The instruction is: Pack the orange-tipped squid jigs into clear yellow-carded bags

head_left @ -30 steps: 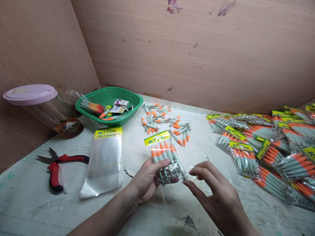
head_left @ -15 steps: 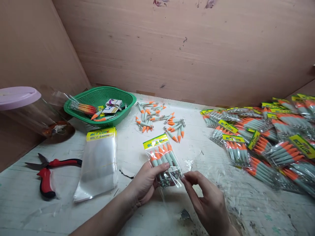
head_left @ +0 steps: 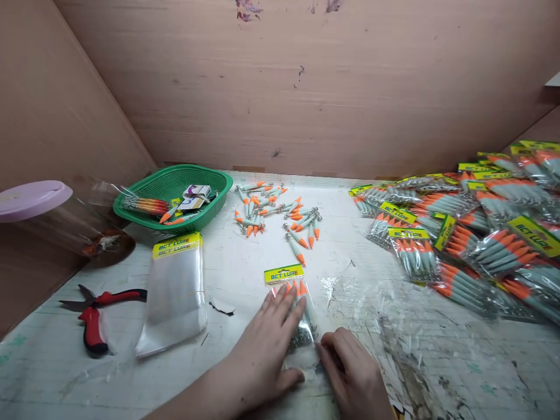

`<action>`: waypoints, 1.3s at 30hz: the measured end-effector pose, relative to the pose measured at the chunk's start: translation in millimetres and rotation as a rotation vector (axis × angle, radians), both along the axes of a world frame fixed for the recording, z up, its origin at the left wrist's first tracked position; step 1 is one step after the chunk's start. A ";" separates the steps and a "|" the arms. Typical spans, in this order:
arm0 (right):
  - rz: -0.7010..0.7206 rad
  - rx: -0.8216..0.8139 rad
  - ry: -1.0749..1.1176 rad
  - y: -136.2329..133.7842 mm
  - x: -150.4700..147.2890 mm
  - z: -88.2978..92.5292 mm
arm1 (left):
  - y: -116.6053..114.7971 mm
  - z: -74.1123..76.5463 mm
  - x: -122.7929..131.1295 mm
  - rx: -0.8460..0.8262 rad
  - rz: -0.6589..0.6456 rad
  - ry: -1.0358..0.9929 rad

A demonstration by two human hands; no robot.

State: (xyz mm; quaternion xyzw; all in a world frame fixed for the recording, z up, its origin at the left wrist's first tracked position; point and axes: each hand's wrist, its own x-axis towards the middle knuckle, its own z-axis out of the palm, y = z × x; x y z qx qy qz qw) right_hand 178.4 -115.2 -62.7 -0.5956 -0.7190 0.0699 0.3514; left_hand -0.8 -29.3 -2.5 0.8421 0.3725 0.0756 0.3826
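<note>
A clear plastic bag of fishing lures (head_left: 301,335) with a yellow header lies on the table in front of me. Its lures have orange tips, pale bodies and hooks at the near end. My left hand (head_left: 271,344) rests flat across the bag, fingers spread over the lures and covering part of them. Beside the bag's lower right corner, my right hand (head_left: 350,370) is closed, thumb and forefinger pinching the plastic edge. Loose fishing lures (head_left: 295,249) lie just beyond the bag.
On the left are a stack of clear header bags (head_left: 175,297), red-and-black pliers (head_left: 94,321), a green basket (head_left: 219,204) and a clear jar with a pink lid (head_left: 35,198). A heap of packed lures (head_left: 413,251) covers the right side. A wooden wall (head_left: 306,116) stands behind.
The bag of lures has come down from my left hand's grip onto the table. My left hand has opened and flattened over it; my right hand stays at its lower right corner.
</note>
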 end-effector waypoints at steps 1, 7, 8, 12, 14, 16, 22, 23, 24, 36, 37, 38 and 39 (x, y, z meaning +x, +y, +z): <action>0.011 0.003 -0.008 0.5 0.5 -0.6 | -0.8 -5.8 1.8 0.027 -0.041 0.016; 0.032 0.005 -0.035 3.0 0.1 -4.7 | 0.1 -28.6 -0.2 0.233 -0.088 0.015; 0.030 0.006 -0.035 2.5 1.2 -3.1 | -3.6 -29.7 -2.6 0.265 -0.062 0.008; 0.028 -0.012 0.046 -4.5 9.8 15.4 | -32.1 -30.9 -14.0 0.276 0.254 -0.042; 0.096 -0.053 0.096 -8.5 11.1 26.4 | -47.1 -32.1 -16.3 0.063 0.445 -0.089; 0.251 -0.125 0.121 -10.3 6.2 32.2 | -56.9 -34.6 -14.1 -0.227 0.591 -0.175; 0.391 -0.239 0.101 -4.0 -26.7 12.1 | -57.8 -40.9 -3.3 -0.600 0.792 -0.422; 0.375 -0.253 0.076 -2.4 -30.5 7.8 | -57.1 -40.6 -3.4 -0.611 0.799 -0.433; 0.364 -0.256 0.050 -1.0 -33.6 4.5 | -56.7 -40.1 -3.7 -0.614 0.803 -0.437; -0.185 -0.427 0.832 -6.3 70.0 20.2 | -59.5 -38.9 2.6 -0.610 0.827 -0.466; -0.335 -0.365 0.765 -5.8 92.1 19.8 | -61.7 -39.8 0.1 -0.596 0.798 -0.465; -0.449 -0.305 0.589 -5.2 111.8 20.5 | -64.0 -40.9 -3.7 -0.549 0.766 -0.455; -0.520 -0.222 0.337 -4.6 127.1 22.5 | -65.8 -42.0 -8.9 -0.460 0.725 -0.433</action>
